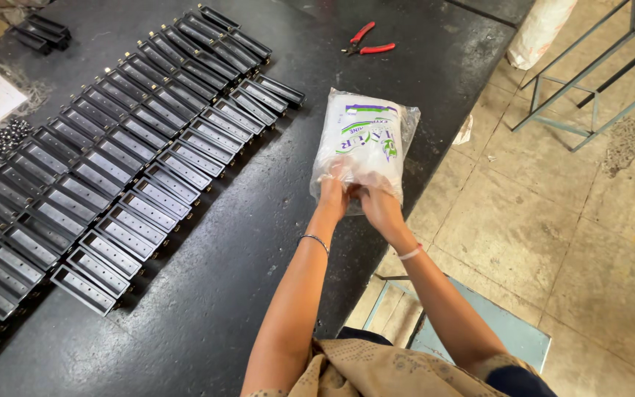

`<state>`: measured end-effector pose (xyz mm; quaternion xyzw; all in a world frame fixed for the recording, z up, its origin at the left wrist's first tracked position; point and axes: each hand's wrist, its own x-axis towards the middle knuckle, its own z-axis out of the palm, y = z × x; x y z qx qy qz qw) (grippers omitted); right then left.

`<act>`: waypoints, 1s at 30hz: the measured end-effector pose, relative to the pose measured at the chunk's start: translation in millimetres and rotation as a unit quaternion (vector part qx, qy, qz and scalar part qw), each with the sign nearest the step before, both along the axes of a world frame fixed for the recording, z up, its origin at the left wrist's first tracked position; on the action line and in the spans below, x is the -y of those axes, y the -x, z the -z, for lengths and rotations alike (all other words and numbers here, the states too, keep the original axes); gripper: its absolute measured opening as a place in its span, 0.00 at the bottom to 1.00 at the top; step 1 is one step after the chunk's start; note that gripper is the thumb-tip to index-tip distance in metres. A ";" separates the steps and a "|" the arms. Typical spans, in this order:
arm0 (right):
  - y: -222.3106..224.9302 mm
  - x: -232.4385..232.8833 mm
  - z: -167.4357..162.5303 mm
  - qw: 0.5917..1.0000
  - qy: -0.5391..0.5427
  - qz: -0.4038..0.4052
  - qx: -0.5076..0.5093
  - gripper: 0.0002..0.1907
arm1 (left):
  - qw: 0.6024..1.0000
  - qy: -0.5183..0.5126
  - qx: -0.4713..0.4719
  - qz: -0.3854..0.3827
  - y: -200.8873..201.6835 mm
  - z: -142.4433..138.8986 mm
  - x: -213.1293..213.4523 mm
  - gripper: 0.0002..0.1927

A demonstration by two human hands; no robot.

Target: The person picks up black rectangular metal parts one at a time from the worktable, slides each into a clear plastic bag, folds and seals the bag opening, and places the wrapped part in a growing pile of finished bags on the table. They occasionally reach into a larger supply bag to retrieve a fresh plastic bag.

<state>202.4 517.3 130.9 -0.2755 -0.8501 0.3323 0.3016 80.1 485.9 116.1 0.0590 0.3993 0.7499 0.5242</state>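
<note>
Both hands, left hand (334, 192) and right hand (376, 202), are gripping the bottom of a still-sealed white bag (365, 140) mid-frame over the table (259, 220) edge, while rows of black trays (112, 162) are sitting lined up at left.

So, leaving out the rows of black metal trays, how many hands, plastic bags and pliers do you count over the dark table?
Hands: 2, the left hand and the right hand, both gripping the bag's lower end
Plastic bag: 1, clear with white contents
Pliers: 1, with red handles
Total: 4
</note>
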 end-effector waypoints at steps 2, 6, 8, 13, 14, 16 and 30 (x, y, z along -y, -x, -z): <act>-11.7 8.7 -7.4 0.996 0.071 -0.053 0.000 0.08 | 0.999 0.025 0.019 -0.026 7.8 5.9 -9.4 0.17; -44.2 22.8 -23.0 0.974 0.217 -0.043 0.038 0.05 | 0.998 -0.045 0.036 -0.024 25.6 26.6 -17.7 0.18; -56.1 25.1 -27.8 0.961 0.274 -0.023 -0.007 0.05 | 0.997 -0.059 0.032 -0.036 27.1 34.5 -16.0 0.18; -80.2 14.4 -39.4 0.878 0.417 0.007 -0.236 0.04 | 0.992 -0.120 0.020 -0.010 22.1 45.7 -2.6 0.21; -84.7 11.4 -42.1 0.865 0.432 0.002 -0.256 0.03 | 0.996 -0.081 0.034 -0.018 21.4 45.9 0.2 0.22; -93.0 6.0 -47.8 0.838 0.459 -0.007 -0.296 0.03 | 0.997 -0.047 0.047 -0.033 18.4 45.7 6.7 0.25; -69.6 41.4 -72.1 0.917 0.329 -0.106 -0.196 0.01 | 0.798 0.051 -0.577 -0.166 -33.1 -86.3 182.0 0.39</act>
